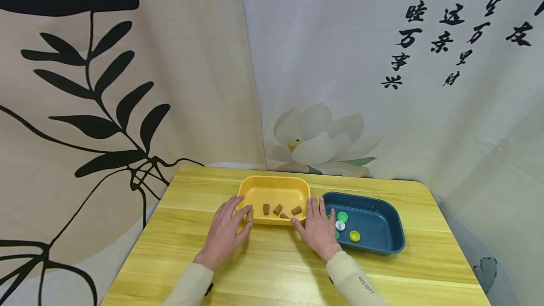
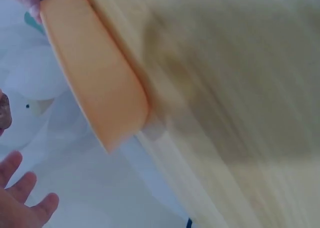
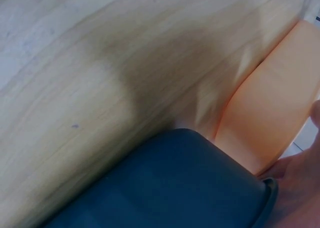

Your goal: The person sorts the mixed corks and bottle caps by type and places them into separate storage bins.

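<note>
In the head view, a yellow tray (image 1: 274,186) holds several brown corks (image 1: 277,209) near its front wall. At its left front corner my left hand (image 1: 223,230) pinches another cork (image 1: 250,215) between thumb and index finger. In the left wrist view, that cork (image 2: 4,112) shows only in part at the left edge. My right hand (image 1: 318,230) rests at the tray's right front corner, its fingers fairly straight. The thumb touches the front rim, and other fingers reach over the left end of a dark blue tray (image 1: 378,223).
Green, white and yellow bottle caps (image 1: 354,236) lie in the left part of the blue tray, some partly hidden by my right hand. Both trays stand on a wooden table (image 1: 263,268). A printed cloth (image 1: 204,60) hangs behind the table.
</note>
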A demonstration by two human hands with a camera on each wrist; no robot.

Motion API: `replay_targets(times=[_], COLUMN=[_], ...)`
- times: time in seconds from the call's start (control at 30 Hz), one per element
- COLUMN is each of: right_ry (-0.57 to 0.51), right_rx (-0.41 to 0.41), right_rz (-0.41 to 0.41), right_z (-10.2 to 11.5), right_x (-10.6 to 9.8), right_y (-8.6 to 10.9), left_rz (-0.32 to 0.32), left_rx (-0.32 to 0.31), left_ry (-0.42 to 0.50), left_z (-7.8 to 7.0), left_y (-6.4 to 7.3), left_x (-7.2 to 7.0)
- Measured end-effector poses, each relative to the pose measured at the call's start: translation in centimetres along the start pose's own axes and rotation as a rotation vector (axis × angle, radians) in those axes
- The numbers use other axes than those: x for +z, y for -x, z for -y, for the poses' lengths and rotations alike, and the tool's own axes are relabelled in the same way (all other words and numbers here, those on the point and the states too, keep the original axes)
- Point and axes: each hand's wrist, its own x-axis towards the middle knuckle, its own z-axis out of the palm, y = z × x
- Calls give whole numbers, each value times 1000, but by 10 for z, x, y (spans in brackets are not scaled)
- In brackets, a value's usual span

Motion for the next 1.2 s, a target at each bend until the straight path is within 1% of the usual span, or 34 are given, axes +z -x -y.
replay_targets(times=[0.23,0.4,0.53,0.9,1.07,1.2], right_ry=[0,-7,-8,-3,-2,-14], right_rx=[1,8,9,9,12,15], right_rz=[5,9,11,8,1,4], right_z=[0,0,1,0,0,0], right_x=[0,-1,-2,-2,-2,-1], right_y=[0,1,1,1,0,0], left_rz=[4,12,38,174,217,264], left_rx=[-38,-62,-103,-248,-275,-313], left_ry=[3,-14,-14,-15,-51,-68], left_z=[3,7,9,18,21,21], left_y=[-14,-23,-29,-48,-54,-56], left_x=[3,12,19,43,53,57])
